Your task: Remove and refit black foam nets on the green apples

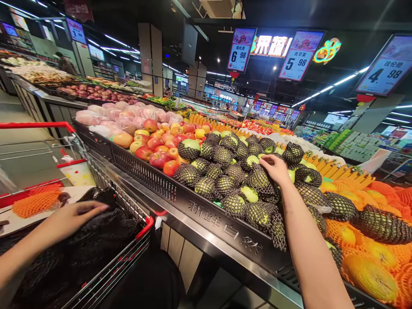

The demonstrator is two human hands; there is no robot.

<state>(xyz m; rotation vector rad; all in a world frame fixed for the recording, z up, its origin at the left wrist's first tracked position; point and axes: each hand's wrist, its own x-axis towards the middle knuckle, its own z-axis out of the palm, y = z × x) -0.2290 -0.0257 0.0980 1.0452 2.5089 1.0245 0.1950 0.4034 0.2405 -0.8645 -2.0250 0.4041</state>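
My right hand (276,170) reaches into the black produce crate (206,214), its fingers curled and pinched at a green apple (252,160). Part of that apple is bare, and black foam netting is around it. Many more green apples in black netting (222,155) are heaped around the hand. On the left, my left hand (80,215) is stretched out over the shopping cart (144,229) with nothing visible in it. Beneath it lies a dark black bag or cloth (112,219), whose kind I cannot make out.
Red apples (159,159) and bagged pink fruit (125,116) fill the crate's left part. Oranges (370,274) in orange netting lie at right. An orange net piece (37,201) and a patterned cup (79,171) are at the cart. Price signs (301,56) hang overhead.
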